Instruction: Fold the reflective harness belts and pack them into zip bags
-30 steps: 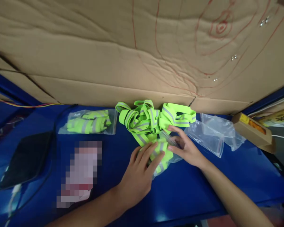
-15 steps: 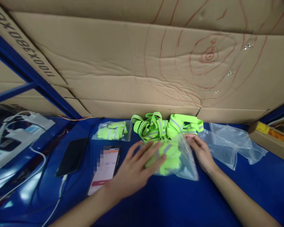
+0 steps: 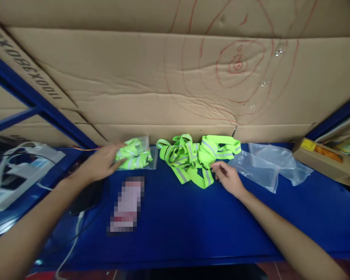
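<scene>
Left hand [image 3: 103, 161] pinches strap-filled bag [image 3: 135, 146], left of centre

Hand blurred; bag overlaps second filled bag [image 3: 153, 158]. Right hand [image 3: 230, 179] at loose green straps [image 3: 189, 155], mid-frame; can't tell if pinching. Flat clear bags [image 3: 258, 168] right of centre. Carton [image 3: 323, 158] far right, orange showing inside.

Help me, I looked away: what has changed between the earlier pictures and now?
The left hand has carried one bag of neon reflective straps leftward, over the other filled bag. The right hand, earlier at the carried bag's edge, is now at the loose strap pile. The flat clear plastic bags and cardboard box stayed put.
</scene>
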`<state>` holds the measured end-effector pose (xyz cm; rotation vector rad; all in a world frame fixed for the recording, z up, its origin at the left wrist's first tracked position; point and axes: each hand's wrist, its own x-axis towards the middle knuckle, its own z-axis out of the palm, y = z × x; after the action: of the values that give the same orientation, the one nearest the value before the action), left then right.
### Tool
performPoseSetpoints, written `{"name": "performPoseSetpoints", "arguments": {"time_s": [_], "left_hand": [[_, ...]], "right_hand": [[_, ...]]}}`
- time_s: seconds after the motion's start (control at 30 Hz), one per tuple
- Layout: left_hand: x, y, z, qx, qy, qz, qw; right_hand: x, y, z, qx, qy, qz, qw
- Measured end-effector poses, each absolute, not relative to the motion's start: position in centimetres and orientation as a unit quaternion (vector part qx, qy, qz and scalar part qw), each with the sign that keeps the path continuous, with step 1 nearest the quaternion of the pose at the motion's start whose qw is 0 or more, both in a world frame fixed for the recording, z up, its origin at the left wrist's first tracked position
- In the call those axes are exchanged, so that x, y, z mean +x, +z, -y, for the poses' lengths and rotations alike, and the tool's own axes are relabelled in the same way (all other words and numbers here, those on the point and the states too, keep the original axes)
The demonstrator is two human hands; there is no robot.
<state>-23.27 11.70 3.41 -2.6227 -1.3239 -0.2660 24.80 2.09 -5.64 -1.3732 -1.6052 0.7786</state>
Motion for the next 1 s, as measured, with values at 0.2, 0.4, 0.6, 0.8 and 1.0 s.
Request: {"name": "performPoseSetpoints", "arguments": {"time_s": [0.2,0.4,0.6,0.8,1.0], "left_hand": [[-21.1,5.0,-10.4,-0.852,-0.116,0.495,0.125],[-10.4,1.8,-1.9,-0.893,-0.213,0.379,0.115],[-0.4,-2.7,6.0,-0.963,-0.202,0.17,0.05],[0.4,-4.3,4.1,-0.962,-0.18,0.199,-0.054],[0.3,-4.6,3.9,-0.96,-0.169,0.204,-0.095]], "right_hand": [[24.4,-4.7,-1.7,-0.537,0.233,0.727,0.358],[28.3,-0.9,-1.8,-0.517,0.125,0.797,0.287],[35.9,-0.6,-3.0,-0.7,-0.072,0.69,0.17],[30.3,-1.6,-2.3,-0.589,-0.04,0.767,0.253],[23.0,-3.9,-0.6,-0.447,0.023,0.883,0.139]]}}
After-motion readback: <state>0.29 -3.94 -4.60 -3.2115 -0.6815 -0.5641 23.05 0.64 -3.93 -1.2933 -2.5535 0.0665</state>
